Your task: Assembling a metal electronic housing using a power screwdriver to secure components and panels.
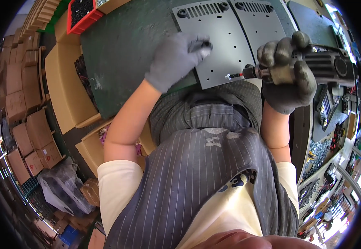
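Note:
My left hand (175,58), in a grey glove, is closed in a pinch over the near panel. A small black part (206,44) shows at its fingertips; its exact kind is hard to make out. In my gloved right hand (290,70) is a black power screwdriver (325,68), lying sideways with its bit pointing left. A small silver screw (228,77) sits at the bit's tip, over the panel's near edge. This dark grey metal panel (222,41) has slots, small holes and round black feet (182,13) at its far end.
A second slotted panel (265,29) lies to the right on the dark green table (118,45). At the far left stands a red bin (83,27) of small black parts. Open cardboard boxes (66,83) flank the table's left side. Tools and hardware (323,108) crowd the right.

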`<control>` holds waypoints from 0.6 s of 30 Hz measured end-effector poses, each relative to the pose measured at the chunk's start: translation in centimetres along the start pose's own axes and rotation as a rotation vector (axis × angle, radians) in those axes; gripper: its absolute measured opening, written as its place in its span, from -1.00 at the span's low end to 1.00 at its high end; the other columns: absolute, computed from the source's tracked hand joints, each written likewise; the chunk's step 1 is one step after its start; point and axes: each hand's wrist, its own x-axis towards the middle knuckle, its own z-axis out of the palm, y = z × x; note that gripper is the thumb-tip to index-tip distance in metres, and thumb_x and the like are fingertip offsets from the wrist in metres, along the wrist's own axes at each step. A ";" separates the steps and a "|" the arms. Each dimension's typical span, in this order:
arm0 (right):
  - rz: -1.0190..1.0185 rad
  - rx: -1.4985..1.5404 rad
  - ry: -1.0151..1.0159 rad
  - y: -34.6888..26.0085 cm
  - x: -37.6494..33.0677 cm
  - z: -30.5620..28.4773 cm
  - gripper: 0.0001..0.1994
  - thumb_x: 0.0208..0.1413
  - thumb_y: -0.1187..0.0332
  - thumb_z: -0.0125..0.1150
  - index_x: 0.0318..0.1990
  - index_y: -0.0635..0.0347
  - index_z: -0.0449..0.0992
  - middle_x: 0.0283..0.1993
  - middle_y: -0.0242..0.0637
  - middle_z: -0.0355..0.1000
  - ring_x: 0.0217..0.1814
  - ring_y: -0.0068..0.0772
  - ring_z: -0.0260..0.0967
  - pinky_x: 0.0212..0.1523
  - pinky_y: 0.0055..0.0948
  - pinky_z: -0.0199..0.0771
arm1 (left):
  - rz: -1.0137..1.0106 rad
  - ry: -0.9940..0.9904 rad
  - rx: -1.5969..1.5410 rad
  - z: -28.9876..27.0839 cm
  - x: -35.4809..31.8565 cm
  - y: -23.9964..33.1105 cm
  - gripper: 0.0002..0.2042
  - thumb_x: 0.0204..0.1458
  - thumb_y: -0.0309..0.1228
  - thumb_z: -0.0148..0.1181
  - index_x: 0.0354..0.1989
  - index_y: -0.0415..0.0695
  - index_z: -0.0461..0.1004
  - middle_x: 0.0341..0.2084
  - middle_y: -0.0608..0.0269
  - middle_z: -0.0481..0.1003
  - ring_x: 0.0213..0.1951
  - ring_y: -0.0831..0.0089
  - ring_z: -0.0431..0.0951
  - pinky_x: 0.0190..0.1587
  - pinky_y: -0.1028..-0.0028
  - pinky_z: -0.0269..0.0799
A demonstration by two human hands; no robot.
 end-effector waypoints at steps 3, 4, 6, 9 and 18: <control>0.017 -0.082 0.048 0.3 -0.9 0.3 -0.60 -0.02 0.33 0.06 0.01 0.18 0.23 -0.40 -0.28 0.25 -0.42 -0.35 0.22 -0.35 -0.36 0.22 | -0.038 -0.140 0.102 -0.6 -3.9 2.3 -0.69 -0.09 -0.20 0.25 -0.18 -0.05 0.54 -0.46 0.18 0.50 -0.48 0.39 0.48 -0.37 0.45 0.39; 0.028 -0.077 0.042 0.6 -0.9 0.2 -0.60 -0.02 0.33 0.06 0.01 0.18 0.23 -0.40 -0.28 0.25 -0.42 -0.35 0.22 -0.35 -0.36 0.22 | -0.049 -0.132 0.100 -0.4 -4.9 2.5 -0.69 -0.09 -0.20 0.25 -0.18 -0.05 0.54 -0.46 0.18 0.50 -0.48 0.39 0.48 -0.37 0.45 0.39; 0.055 -0.032 -0.197 1.6 -0.6 -0.2 -0.56 -0.05 0.50 0.15 0.03 0.18 0.22 -0.10 -0.31 0.29 -0.28 -0.37 0.38 -0.28 -0.28 0.46 | -0.106 -0.157 0.186 0.8 -6.2 2.4 -0.65 -0.12 -0.15 0.27 -0.16 -0.03 0.53 -0.52 0.21 0.46 -0.48 0.33 0.49 -0.39 0.42 0.39; 0.091 -0.009 0.013 3.0 -1.4 1.5 -0.51 -0.09 0.54 0.21 0.04 0.12 0.19 -0.24 -0.29 0.34 -0.31 -0.35 0.38 -0.29 -0.28 0.47 | -0.066 -0.067 0.184 2.0 -6.6 1.7 -0.63 -0.13 -0.09 0.27 -0.21 -0.04 0.52 -0.57 0.21 0.41 -0.50 0.27 0.47 -0.44 0.37 0.38; 0.342 -0.058 -0.176 5.4 -0.7 2.2 -0.65 -0.10 0.67 0.07 -0.14 0.14 0.23 -0.39 -0.26 0.34 -0.34 -0.40 0.36 -0.29 -0.38 0.44 | -0.026 -0.034 0.290 2.6 -6.7 1.1 -0.60 -0.07 0.02 0.16 -0.33 -0.11 0.47 -0.56 0.12 0.40 -0.51 0.15 0.47 -0.47 0.26 0.37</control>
